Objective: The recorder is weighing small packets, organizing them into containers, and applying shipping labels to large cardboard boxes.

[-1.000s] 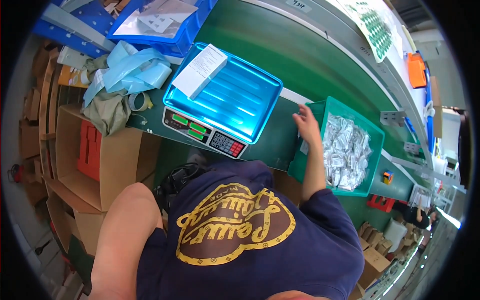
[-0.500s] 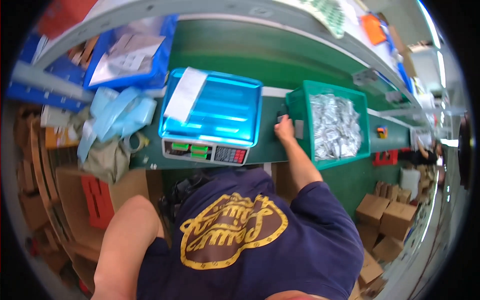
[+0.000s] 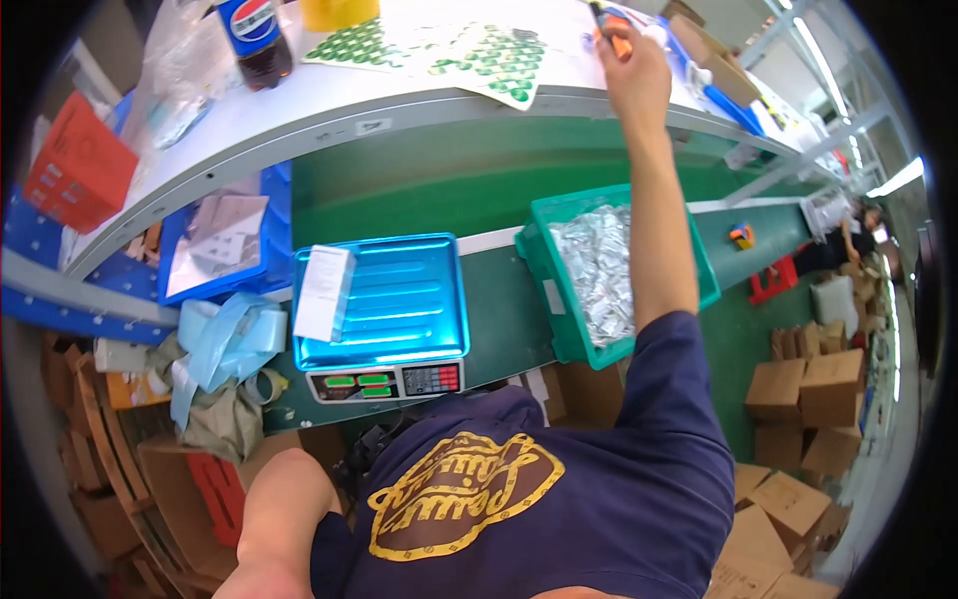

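My right hand (image 3: pixel 639 85) is raised over the white upper shelf (image 3: pixel 439 82), its fingers closed on an orange object (image 3: pixel 621 42) with a slim dark part beside it; its exact kind is hard to make out. Below that arm stands a green plastic bin (image 3: pixel 559 324) full of small shiny silver packets (image 3: pixel 591 270), partly covered by the forearm. To the left, a scale (image 3: pixel 419 299) with a blue pan and lit green displays carries a white paper slip (image 3: pixel 324 295). My left arm (image 3: pixel 284 519) bends at the lower left, and its hand is out of the picture.
On the upper shelf are a cola bottle (image 3: pixel 257 45), green-patterned sheets (image 3: pixel 489 60) and a red box (image 3: pixel 80 165). A blue tray (image 3: pixel 269 250) of papers and light-blue plastic (image 3: pixel 230 344) lie left of the scale. Cardboard boxes (image 3: pixel 798 399) stack at right; a person (image 3: pixel 848 240) is farther off.
My right hand has left the dark thing beside the green bin, risen to the upper shelf and closed on the orange object. The view has shifted upward, showing more of the shelf.
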`<state>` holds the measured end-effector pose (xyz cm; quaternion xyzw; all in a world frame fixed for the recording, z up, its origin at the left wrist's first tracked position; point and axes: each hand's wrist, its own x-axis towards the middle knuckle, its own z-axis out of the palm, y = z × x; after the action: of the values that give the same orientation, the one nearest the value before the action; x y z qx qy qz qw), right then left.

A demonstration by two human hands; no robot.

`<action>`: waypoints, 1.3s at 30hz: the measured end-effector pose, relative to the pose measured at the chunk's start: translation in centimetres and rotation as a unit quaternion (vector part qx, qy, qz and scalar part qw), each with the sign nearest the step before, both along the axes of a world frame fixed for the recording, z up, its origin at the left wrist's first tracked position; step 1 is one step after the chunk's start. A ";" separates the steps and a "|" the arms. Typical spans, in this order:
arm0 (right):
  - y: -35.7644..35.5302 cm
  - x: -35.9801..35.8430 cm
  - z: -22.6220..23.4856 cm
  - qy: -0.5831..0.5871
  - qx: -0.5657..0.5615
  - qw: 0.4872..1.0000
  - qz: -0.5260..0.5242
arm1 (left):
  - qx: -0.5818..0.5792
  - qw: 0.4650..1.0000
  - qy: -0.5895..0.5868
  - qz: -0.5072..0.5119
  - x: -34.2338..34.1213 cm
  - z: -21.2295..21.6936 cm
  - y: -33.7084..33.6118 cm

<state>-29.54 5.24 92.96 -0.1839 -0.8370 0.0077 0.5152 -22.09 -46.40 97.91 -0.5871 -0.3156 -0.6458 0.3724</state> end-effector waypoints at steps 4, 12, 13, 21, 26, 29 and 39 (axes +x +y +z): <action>8.1 -1.7 0.0 -0.156 0.043 0.982 -0.099 | -0.121 0.981 0.038 -0.150 -3.5 -1.1 1.1; -17.8 8.4 2.5 -0.133 -0.198 0.859 0.454 | -0.444 0.856 -0.260 0.053 -1.7 -11.6 2.1; -20.0 9.8 3.0 -0.176 -0.067 0.826 0.531 | -0.522 0.789 -0.314 0.075 -1.9 -14.6 2.2; -23.4 15.5 -0.9 0.114 -0.055 0.791 0.598 | -0.759 0.606 -0.224 0.087 -2.1 -23.1 0.0; -32.6 13.0 1.0 0.328 -0.051 0.722 0.607 | -0.714 0.652 -0.233 0.104 -2.6 -24.6 -2.8; -34.9 9.7 -1.0 0.380 -0.038 0.729 0.568 | -0.648 0.706 -0.266 0.107 -1.9 -25.1 -5.0; -45.1 7.0 -27.4 -0.637 -0.120 0.325 0.689 | -0.439 0.658 -0.600 0.119 6.7 -23.9 -12.9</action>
<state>-22.51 -39.88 65.54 0.4498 -0.7259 0.3409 -0.3931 -15.35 -59.31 74.04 -0.1249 -0.7847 -0.5941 -0.1250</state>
